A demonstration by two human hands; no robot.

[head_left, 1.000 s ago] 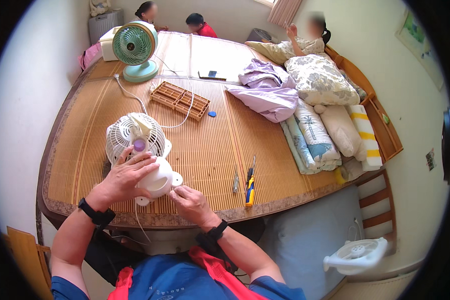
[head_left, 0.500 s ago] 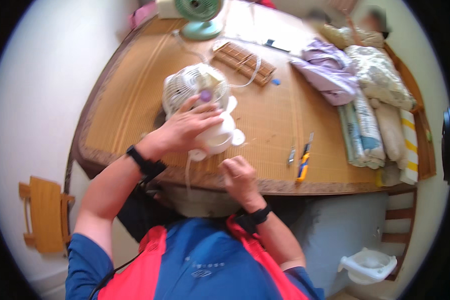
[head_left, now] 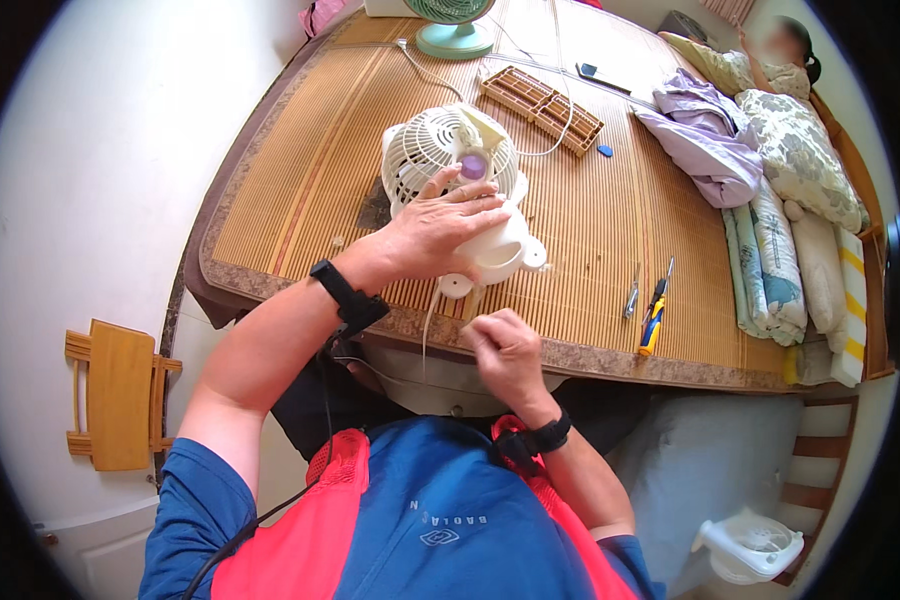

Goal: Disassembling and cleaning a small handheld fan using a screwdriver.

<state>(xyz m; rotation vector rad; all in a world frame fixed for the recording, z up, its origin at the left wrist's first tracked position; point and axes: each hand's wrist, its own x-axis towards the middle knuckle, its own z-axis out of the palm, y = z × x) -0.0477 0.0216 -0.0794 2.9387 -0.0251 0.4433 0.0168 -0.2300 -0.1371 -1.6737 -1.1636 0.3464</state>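
Observation:
A small white electric fan (head_left: 430, 150) lies on the mat-covered bed with its round grille away from me and a purple round part in its middle. My left hand (head_left: 425, 235) lies across the fan's white base (head_left: 500, 250), fingers stretched over it and thumb on the near side, holding it. Close to the bed's near edge, my right hand (head_left: 510, 355) is curled closed just in front of the base. Whatever may be inside its fingers is hidden. A thin white cord (head_left: 427, 335) hangs from the base over the edge.
A yellow-and-blue screwdriver (head_left: 653, 325) and a small metal tool (head_left: 631, 300) lie to the right. Farther back are a brown slatted rack (head_left: 540, 108), a blue piece (head_left: 605, 151) and a green fan (head_left: 454, 38). Bedding (head_left: 705, 150) lines the right; another person (head_left: 785, 70) is beyond.
The whole view has shifted, so the bed and fan appear farther right. Both hands keep nearly the same places relative to the fan.

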